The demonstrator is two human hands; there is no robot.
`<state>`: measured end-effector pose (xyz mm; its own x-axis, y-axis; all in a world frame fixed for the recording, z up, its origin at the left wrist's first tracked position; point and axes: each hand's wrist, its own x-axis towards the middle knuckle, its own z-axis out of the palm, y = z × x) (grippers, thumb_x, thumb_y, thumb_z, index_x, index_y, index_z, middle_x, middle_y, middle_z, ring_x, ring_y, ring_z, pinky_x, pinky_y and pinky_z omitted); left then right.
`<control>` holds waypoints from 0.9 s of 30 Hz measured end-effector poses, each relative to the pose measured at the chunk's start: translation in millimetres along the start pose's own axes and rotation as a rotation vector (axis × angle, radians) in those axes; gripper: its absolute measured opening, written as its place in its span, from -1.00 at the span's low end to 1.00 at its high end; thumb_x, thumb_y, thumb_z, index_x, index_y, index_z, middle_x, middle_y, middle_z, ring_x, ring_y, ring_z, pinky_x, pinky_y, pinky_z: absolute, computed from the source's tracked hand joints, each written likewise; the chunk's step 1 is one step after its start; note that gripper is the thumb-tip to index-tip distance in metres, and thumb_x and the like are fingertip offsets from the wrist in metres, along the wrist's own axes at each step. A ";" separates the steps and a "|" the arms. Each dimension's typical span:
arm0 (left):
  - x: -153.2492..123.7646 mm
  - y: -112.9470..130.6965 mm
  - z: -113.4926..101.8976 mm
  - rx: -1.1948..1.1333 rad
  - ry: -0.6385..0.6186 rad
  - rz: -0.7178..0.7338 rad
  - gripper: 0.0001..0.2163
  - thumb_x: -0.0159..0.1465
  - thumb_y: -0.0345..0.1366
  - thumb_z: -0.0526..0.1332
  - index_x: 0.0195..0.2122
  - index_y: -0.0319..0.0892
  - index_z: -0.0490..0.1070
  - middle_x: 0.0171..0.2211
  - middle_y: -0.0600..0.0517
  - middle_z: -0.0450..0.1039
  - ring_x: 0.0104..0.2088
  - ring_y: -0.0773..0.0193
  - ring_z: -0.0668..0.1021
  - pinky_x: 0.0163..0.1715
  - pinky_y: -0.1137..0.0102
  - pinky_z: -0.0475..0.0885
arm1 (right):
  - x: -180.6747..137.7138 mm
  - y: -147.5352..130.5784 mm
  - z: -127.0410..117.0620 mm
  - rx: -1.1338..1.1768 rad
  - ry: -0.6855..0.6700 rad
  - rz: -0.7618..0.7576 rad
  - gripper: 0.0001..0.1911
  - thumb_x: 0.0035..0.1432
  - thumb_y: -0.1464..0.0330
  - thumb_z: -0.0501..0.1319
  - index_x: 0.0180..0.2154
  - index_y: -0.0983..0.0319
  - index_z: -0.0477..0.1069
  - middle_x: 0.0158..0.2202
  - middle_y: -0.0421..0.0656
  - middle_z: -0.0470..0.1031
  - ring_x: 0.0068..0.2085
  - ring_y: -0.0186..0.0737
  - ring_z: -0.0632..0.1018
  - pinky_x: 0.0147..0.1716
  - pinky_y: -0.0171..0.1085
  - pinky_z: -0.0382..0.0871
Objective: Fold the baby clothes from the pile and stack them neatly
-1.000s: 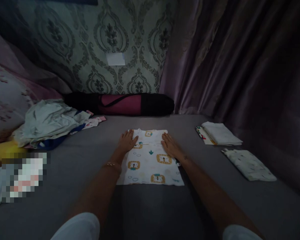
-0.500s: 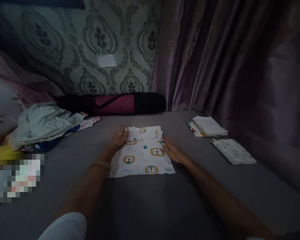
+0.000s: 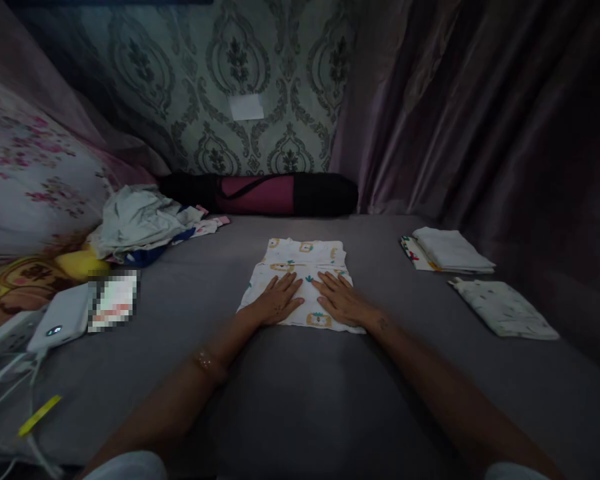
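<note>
A white cloth (image 3: 305, 253) printed with orange lion faces and small green plants lies on the grey bed sheet (image 3: 290, 393), its far part folded over toward me. My left hand (image 3: 280, 298) rests flat on the near left part of the cloth, fingers stretched out. On the near right part lies my right hand (image 3: 344, 300), also flat with spread fingers. Neither hand grips the fabric. A strip of the print shows between the two hands; the fingertips stop just short of the fold line.
Folded cloths (image 3: 453, 250) and a folded pale garment (image 3: 507, 308) lie at right. A heap of clothes (image 3: 143, 217) sits at left, near a white power bank (image 3: 63, 317), cables and a yellow pen (image 3: 40, 415). A black and maroon long bag (image 3: 260, 193) lies along the wall.
Both hands have moved from the cloth's side edges by the fold onto its near part, closer to me. The camera view has turned left, showing more of that side.
</note>
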<state>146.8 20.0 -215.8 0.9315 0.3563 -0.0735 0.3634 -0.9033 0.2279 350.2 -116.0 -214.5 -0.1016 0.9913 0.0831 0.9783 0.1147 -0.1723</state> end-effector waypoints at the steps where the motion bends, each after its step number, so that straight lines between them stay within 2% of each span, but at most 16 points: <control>1: -3.8 -0.6 0.2 0.006 0.001 0.000 -0.36 0.37 0.08 -0.30 0.36 -0.22 -0.14 0.38 -0.15 -0.25 0.36 0.10 -0.13 0.29 0.08 -0.19 | -2.4 -0.6 -0.2 -0.002 -0.009 -0.003 -0.42 0.36 0.13 -0.20 0.31 0.20 0.01 0.37 -0.02 -0.09 0.35 -0.06 -0.05 0.29 0.04 -0.18; 8: -31.2 5.9 3.4 0.000 0.039 0.062 -0.41 0.39 0.04 -0.28 0.36 -0.14 -0.12 0.37 -0.13 -0.18 0.36 0.12 -0.09 0.29 0.11 -0.16 | -22.2 -14.7 -5.8 0.022 -0.068 -0.031 -0.42 0.36 0.12 -0.19 0.33 0.15 -0.04 0.38 -0.06 -0.13 0.36 -0.05 -0.09 0.30 0.05 -0.19; 13: -50.1 15.9 3.0 -0.007 0.047 0.092 -0.49 0.41 -0.03 -0.27 0.33 -0.06 -0.04 0.37 -0.10 -0.16 0.35 0.12 -0.05 0.29 0.09 -0.14 | -42.3 -32.7 -10.4 0.027 -0.075 -0.088 -0.45 0.38 0.15 -0.21 0.32 0.13 -0.01 0.38 -0.08 -0.14 0.36 -0.06 -0.10 0.30 0.07 -0.22; 17: -68.2 21.2 0.9 -0.026 0.038 0.111 -0.51 0.42 -0.05 -0.24 0.32 -0.03 0.01 0.37 -0.06 -0.13 0.35 0.14 -0.06 0.30 0.12 -0.12 | -60.5 -44.9 -15.2 0.029 -0.090 -0.094 -0.46 0.38 0.15 -0.19 0.32 0.10 -0.03 0.37 -0.11 -0.10 0.36 -0.06 -0.10 0.30 0.06 -0.18; 23: -100.4 19.6 -2.7 -0.073 0.000 0.084 -0.54 0.42 -0.08 -0.17 0.33 0.06 -0.04 0.37 0.04 -0.12 0.35 0.14 -0.02 0.30 0.12 -0.07 | -85.2 -54.1 -20.0 0.101 -0.109 -0.097 -0.43 0.38 0.17 -0.15 0.35 0.06 -0.18 0.37 -0.15 -0.09 0.36 -0.06 -0.08 0.30 0.09 -0.15; 27: -122.0 17.7 -3.2 -0.087 0.014 0.064 -0.54 0.41 -0.10 -0.13 0.33 0.07 -0.06 0.36 0.05 -0.09 0.34 0.13 0.01 0.29 0.09 -0.01 | -103.0 -59.0 -23.9 0.148 -0.095 -0.082 -0.43 0.37 0.20 -0.09 0.34 0.05 -0.14 0.37 -0.16 -0.11 0.35 -0.04 -0.04 0.29 0.11 -0.12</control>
<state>39.6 -38.7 -199.8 0.9522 0.3026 -0.0431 0.3003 -0.9001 0.3155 307.3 -226.4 -189.5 -0.2033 0.9791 0.0108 0.9297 0.1965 -0.3115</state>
